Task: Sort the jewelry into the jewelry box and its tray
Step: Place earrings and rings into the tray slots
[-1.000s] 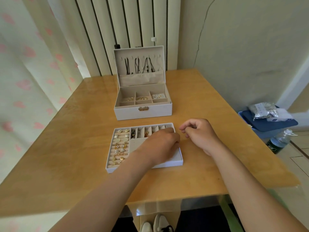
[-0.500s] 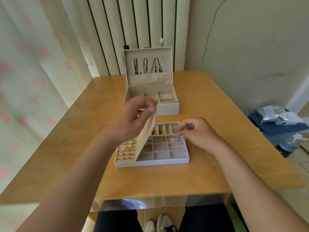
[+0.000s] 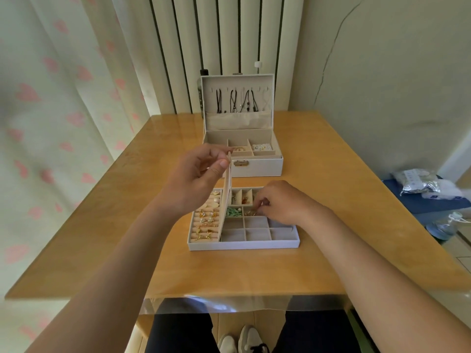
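Left hand (image 3: 196, 179) pinches top edge of tray flap (image 3: 226, 197), stood upright; likely thin, stiff, light. Tray (image 3: 242, 245) on table (image 3: 102, 250) before open jewelry box (image 3: 260, 167). Right hand (image 3: 283, 202), fingers curled, dips into compartment of gold earrings (image 3: 251, 213); holding one or not, cannot tell. Probably tiny, delicate: fingertip pinch.

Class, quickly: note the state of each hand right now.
Left hand: holds the flap of the tray upright.
Right hand: curled into the tray; grip cannot be told.

Before you stands a wooden table (image 3: 102, 225) in soft daylight. A curtain (image 3: 51, 123) with pink hearts hangs on your left, and a cracked pale wall (image 3: 395, 85) rises on your right.
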